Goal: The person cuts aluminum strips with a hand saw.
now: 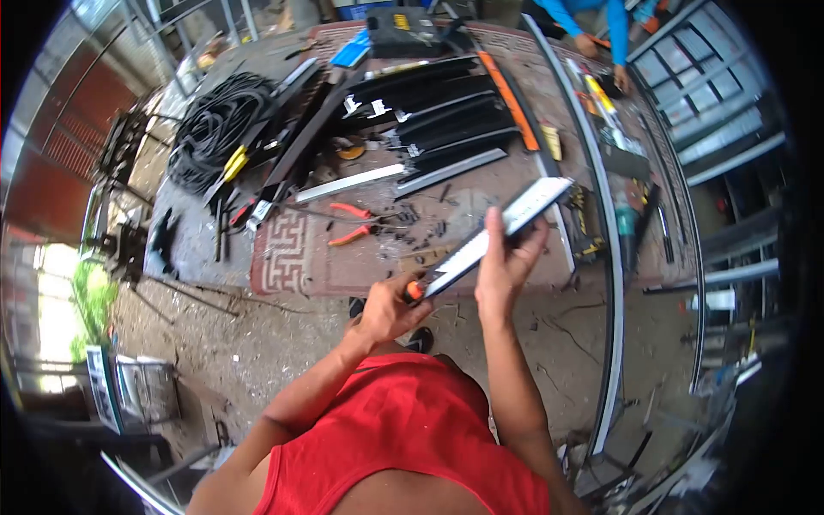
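Note:
My right hand (508, 268) grips a short white-and-black profile strip (493, 245), its thumb along the near face. The strip tilts up to the right above the front of the work table. My left hand (393, 307) is closed round a small tool with an orange-and-black handle (415, 290), at the strip's lower left end; the tool's working tip cannot be made out. On the table beyond my hands lie pliers with orange handles (350, 225), among small black scraps (421, 257).
Black profile pieces (459, 112) lie mid-table, beside a coil of black cable (219, 129). A long profile (601, 197) runs along the right side, near a green power drill (625, 225). A co-worker's blue sleeve (556, 15) and hands show at the far right.

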Available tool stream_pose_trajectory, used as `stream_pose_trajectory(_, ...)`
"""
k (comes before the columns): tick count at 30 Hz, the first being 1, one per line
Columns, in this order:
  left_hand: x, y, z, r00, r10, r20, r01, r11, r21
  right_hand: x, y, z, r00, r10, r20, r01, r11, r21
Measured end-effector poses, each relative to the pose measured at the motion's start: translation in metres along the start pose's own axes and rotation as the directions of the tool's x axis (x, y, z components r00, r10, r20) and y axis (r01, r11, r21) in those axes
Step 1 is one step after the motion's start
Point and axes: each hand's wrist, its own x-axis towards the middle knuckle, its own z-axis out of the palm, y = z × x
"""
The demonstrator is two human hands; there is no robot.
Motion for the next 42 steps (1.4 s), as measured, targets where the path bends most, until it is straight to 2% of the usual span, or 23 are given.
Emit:
stream_pose_trajectory(1, 0.002, -0.001, -0.003, 0.993, -0.046, 0.105, 0.052, 0.997, -0.061, -0.004, -0.008, 0.003, 0.998, -0.033, 0.056, 0.034, 0.999, -0.006)
stream_pose_trajectory(2, 0.003, -0.001, -0.008, 0.975, -0.097, 0.198, 0.12, 0.987, -0.106, -0.002, -0.009, -0.004, 0.989, -0.009, 0.151, 0.025, 0.994, -0.104)
stream_pose_trajectory(3, 0.003, 0.008, -0.014, 0.955, -0.125, 0.269, 0.174, 0.97, -0.167, -0.003, -0.012, -0.004, 0.989, -0.034, 0.144, 0.052, 0.991, -0.125)
stream_pose_trajectory(4, 0.003, 0.013, -0.019, 0.947, -0.09, 0.31, 0.153, 0.971, -0.185, -0.005, -0.015, 0.0, 0.988, -0.056, 0.147, 0.077, 0.987, -0.143)
stream_pose_trajectory(7, 0.009, 0.017, -0.029, 0.922, -0.034, 0.387, 0.138, 0.96, -0.245, -0.007, -0.012, 0.003, 0.983, -0.004, 0.181, -0.001, 1.0, 0.025)
stream_pose_trajectory(11, 0.02, -0.018, -0.027, 0.873, 0.007, 0.488, 0.17, 0.933, -0.317, -0.01, -0.032, 0.008, 0.963, 0.137, 0.234, -0.157, 0.985, 0.069)
stream_pose_trajectory(14, 0.028, 0.015, -0.029, 0.824, -0.07, 0.563, 0.359, 0.833, -0.422, 0.001, -0.026, -0.001, 0.933, 0.165, 0.32, -0.202, 0.976, 0.085)
stream_pose_trajectory(15, 0.032, -0.008, -0.027, 0.824, -0.026, 0.567, 0.316, 0.85, -0.421, 0.009, -0.029, -0.005, 0.957, 0.169, 0.235, -0.196, 0.976, 0.098)
stream_pose_trajectory(16, 0.032, -0.01, -0.027, 0.865, -0.043, 0.5, 0.285, 0.863, -0.418, 0.021, -0.032, -0.008, 0.973, 0.179, 0.149, -0.195, 0.975, 0.106)
stream_pose_trajectory(17, 0.033, -0.009, -0.032, 0.875, -0.108, 0.472, 0.313, 0.87, -0.381, 0.04, -0.03, -0.014, 0.987, 0.16, 0.003, -0.159, 0.977, 0.139)
stream_pose_trajectory(18, 0.03, -0.01, -0.039, 0.877, -0.183, 0.444, 0.355, 0.869, -0.345, 0.059, -0.027, -0.025, 0.978, 0.15, -0.144, -0.127, 0.98, 0.156)
stream_pose_trajectory(20, 0.028, -0.018, -0.06, 0.868, -0.268, 0.418, 0.387, 0.893, -0.23, 0.091, -0.033, -0.056, 0.93, 0.167, -0.327, -0.133, 0.983, 0.126)
stream_pose_trajectory(21, 0.026, -0.013, -0.064, 0.915, -0.188, 0.356, 0.333, 0.85, -0.408, 0.109, -0.025, -0.078, 0.906, 0.225, -0.36, -0.164, 0.968, 0.191)
stream_pose_trajectory(24, 0.023, -0.012, -0.067, 0.959, -0.212, 0.187, 0.281, 0.639, -0.716, 0.128, -0.025, -0.106, 0.832, 0.357, -0.424, -0.243, 0.922, 0.301)
stream_pose_trajectory(26, 0.022, -0.008, -0.065, 0.963, -0.21, 0.169, 0.266, 0.622, -0.736, 0.13, -0.02, -0.116, 0.8, 0.412, -0.436, -0.265, 0.895, 0.359)
stream_pose_trajectory(27, 0.023, -0.007, -0.063, 0.951, -0.241, 0.194, 0.297, 0.543, -0.785, 0.128, -0.02, -0.118, 0.776, 0.414, -0.477, -0.289, 0.904, 0.314)
stream_pose_trajectory(30, 0.02, -0.007, -0.055, 0.95, -0.261, 0.171, 0.281, 0.482, -0.83, 0.134, -0.005, -0.136, 0.755, 0.448, -0.479, -0.309, 0.887, 0.343)
stream_pose_trajectory(35, 0.018, -0.004, -0.042, 0.951, -0.309, -0.018, 0.193, 0.637, -0.746, 0.138, 0.011, -0.155, 0.763, 0.424, -0.489, -0.338, 0.905, 0.257)
stream_pose_trajectory(38, 0.017, -0.002, -0.039, 0.946, -0.3, -0.124, 0.178, 0.799, -0.575, 0.133, 0.007, -0.15, 0.754, 0.431, -0.496, -0.35, 0.902, 0.253)
stream_pose_trajectory(40, 0.017, 0.001, -0.037, 0.952, -0.262, -0.156, 0.123, 0.797, -0.592, 0.131, 0.005, -0.148, 0.729, 0.465, -0.503, -0.39, 0.885, 0.252)
stream_pose_trajectory(42, 0.019, 0.0, -0.036, 0.953, -0.26, -0.158, 0.117, 0.792, -0.599, 0.133, 0.023, -0.158, 0.736, 0.405, -0.543, -0.38, 0.91, 0.164)
